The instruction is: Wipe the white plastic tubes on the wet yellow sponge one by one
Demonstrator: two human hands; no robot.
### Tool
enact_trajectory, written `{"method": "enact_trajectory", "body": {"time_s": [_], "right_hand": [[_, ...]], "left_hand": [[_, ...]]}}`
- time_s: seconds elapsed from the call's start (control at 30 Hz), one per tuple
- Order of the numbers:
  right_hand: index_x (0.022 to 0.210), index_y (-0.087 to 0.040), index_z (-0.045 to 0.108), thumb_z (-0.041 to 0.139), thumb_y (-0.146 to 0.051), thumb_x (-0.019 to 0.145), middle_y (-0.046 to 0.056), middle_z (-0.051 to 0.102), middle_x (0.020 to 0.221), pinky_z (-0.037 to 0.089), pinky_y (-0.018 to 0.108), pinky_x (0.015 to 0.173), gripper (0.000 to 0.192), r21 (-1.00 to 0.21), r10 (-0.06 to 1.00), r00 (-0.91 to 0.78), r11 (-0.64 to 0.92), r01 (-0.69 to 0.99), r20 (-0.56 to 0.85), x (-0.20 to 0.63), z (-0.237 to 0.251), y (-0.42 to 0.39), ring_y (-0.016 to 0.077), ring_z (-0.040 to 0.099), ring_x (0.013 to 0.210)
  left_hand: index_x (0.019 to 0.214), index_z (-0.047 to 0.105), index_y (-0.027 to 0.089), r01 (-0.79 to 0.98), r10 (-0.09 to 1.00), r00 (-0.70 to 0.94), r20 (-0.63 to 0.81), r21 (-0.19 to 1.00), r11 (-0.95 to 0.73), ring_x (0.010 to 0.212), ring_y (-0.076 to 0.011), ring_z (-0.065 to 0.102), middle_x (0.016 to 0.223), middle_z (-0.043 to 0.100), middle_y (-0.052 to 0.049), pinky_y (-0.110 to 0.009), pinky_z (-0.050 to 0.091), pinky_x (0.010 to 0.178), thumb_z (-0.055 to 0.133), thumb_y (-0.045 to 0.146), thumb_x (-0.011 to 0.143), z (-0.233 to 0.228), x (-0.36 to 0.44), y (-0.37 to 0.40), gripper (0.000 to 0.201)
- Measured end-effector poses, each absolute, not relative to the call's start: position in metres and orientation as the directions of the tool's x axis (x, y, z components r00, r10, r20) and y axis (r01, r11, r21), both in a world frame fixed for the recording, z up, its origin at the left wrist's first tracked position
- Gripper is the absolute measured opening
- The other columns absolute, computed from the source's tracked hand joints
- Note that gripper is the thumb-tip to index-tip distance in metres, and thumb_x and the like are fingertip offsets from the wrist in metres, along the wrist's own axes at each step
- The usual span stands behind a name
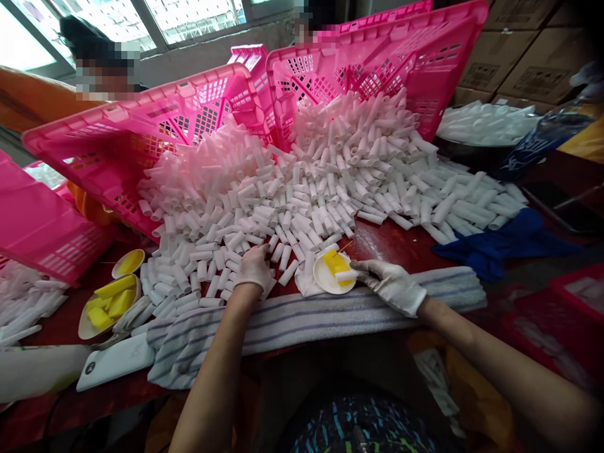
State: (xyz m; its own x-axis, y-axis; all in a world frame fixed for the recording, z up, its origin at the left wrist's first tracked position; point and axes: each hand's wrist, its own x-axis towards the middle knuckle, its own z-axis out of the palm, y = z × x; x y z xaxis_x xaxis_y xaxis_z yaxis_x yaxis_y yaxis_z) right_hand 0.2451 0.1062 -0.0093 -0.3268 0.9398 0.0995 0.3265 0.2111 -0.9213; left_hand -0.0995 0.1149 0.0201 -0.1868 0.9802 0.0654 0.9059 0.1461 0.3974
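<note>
Behind gloved hands (255, 269), tube heap (306, 182).

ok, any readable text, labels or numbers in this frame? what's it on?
None can be read.
Cardboard boxes: dark printed marks, too blurred to read.
White phone: a small round mark, no legible letters.
Pink crates, white tubes, striped towel: no print visible.
</note>
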Motion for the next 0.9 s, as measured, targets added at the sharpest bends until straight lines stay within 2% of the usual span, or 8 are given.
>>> {"method": "enact_trajectory", "body": {"time_s": [0.3, 0.4, 0.5, 0.6, 0.67, 0.77, 0.83, 0.9], "right_hand": [[0.085, -0.024, 0.072, 0.077, -0.044, 0.079, 0.007, 0.067, 0.097, 0.061, 0.038, 0.081, 0.021, -0.922, 0.908, -0.349, 0.319, 0.219, 0.231, 0.247, -0.008, 0.098, 0.0222, 0.068, 0.086], [0.088, -0.023, 0.07, 0.081, -0.053, 0.072, 0.006, 0.068, 0.094, 0.058, 0.034, 0.076, 0.036, -0.976, 0.964, -0.248, 0.136, 0.167, 0.092, 0.249, 0.005, 0.095, 0.0218, 0.067, 0.085], [0.098, -0.022, 0.067, 0.082, -0.062, 0.066, 0.003, 0.066, 0.085, 0.05, 0.029, 0.057, 0.053, -0.986, 0.984, -0.14, -0.086, 0.141, -0.106, 0.253, 0.018, 0.095, 0.0156, 0.058, 0.065], [0.098, -0.022, 0.065, 0.083, -0.064, 0.063, 0.001, 0.062, 0.076, 0.042, 0.027, 0.05, 0.057, -0.98, 0.982, -0.067, -0.167, 0.11, -0.175, 0.257, 0.029, 0.097, 0.0124, 0.049, 0.056], [0.097, -0.023, 0.064, 0.083, -0.063, 0.063, 0.0, 0.06, 0.071, 0.042, 0.027, 0.05, 0.056, -0.984, 0.984, -0.032, -0.171, 0.046, -0.173, 0.254, 0.037, 0.095, 0.013, 0.05, 0.056], [0.098, -0.023, 0.064, 0.081, -0.064, 0.066, 0.0, 0.061, 0.072, 0.042, 0.027, 0.049, 0.055, -0.985, 0.987, -0.02, -0.157, -0.068, -0.156, 0.242, 0.051, 0.089, 0.0126, 0.051, 0.055], [0.098, -0.022, 0.064, 0.081, -0.065, 0.066, 0.002, 0.065, 0.079, 0.042, 0.027, 0.049, 0.056, -0.984, 0.99, -0.04, -0.136, -0.115, -0.133, 0.23, 0.058, 0.086, 0.0118, 0.053, 0.055], [0.096, -0.021, 0.065, 0.081, -0.066, 0.066, 0.003, 0.067, 0.082, 0.043, 0.026, 0.048, 0.057, -0.983, 0.991, -0.058, -0.125, -0.131, -0.119, 0.22, 0.062, 0.083, 0.0113, 0.053, 0.055]], "left_hand": [[0.126, 0.068, 0.015, 0.934, 0.982, -0.188, 0.026, 0.313, 0.171, 0.112, -0.0279, 0.066, 0.124, 0.068, -0.015, -0.038, 0.051, 0.103, 0.057, 0.003, 0.073, 0.025, -0.108, 0.119, 0.056], [0.116, 0.073, 0.018, 0.928, 0.98, -0.196, 0.023, 0.327, 0.178, 0.111, -0.0308, 0.066, 0.112, 0.072, -0.013, -0.042, 0.049, 0.104, 0.059, 0.008, 0.076, 0.028, -0.115, 0.117, 0.044], [0.106, 0.075, 0.017, 0.902, 0.975, -0.219, 0.025, 0.385, 0.193, 0.108, -0.0307, 0.067, 0.105, 0.073, -0.013, -0.043, 0.05, 0.104, 0.061, 0.013, 0.079, 0.029, -0.117, 0.117, 0.031], [0.113, 0.07, 0.017, 0.86, 0.967, -0.251, 0.054, 0.47, 0.197, 0.109, -0.0276, 0.067, 0.111, 0.072, -0.012, -0.041, 0.051, 0.104, 0.059, 0.019, 0.085, 0.036, -0.109, 0.111, 0.03], [0.117, 0.064, 0.017, 0.709, 0.962, -0.272, 0.034, 0.683, 0.176, 0.105, -0.0225, 0.068, 0.113, 0.072, -0.01, -0.036, 0.054, 0.1, 0.057, 0.025, 0.089, 0.044, -0.096, 0.101, 0.03], [0.114, 0.059, 0.02, 0.062, 0.959, -0.247, -0.138, 0.986, 0.157, 0.089, -0.0157, 0.068, 0.106, 0.07, -0.006, -0.029, 0.057, 0.086, 0.065, 0.03, 0.086, 0.055, -0.064, 0.082, 0.031], [0.112, 0.06, 0.021, -0.293, 0.96, -0.163, -0.228, 0.94, 0.173, 0.079, -0.0116, 0.066, 0.102, 0.069, -0.003, -0.025, 0.056, 0.078, 0.079, 0.031, 0.076, 0.06, -0.037, 0.069, 0.042], [0.11, 0.062, 0.021, -0.46, 0.963, -0.088, -0.256, 0.868, 0.189, 0.076, -0.0094, 0.064, 0.101, 0.068, -0.002, -0.022, 0.055, 0.075, 0.09, 0.033, 0.066, 0.064, -0.011, 0.058, 0.054]]}}
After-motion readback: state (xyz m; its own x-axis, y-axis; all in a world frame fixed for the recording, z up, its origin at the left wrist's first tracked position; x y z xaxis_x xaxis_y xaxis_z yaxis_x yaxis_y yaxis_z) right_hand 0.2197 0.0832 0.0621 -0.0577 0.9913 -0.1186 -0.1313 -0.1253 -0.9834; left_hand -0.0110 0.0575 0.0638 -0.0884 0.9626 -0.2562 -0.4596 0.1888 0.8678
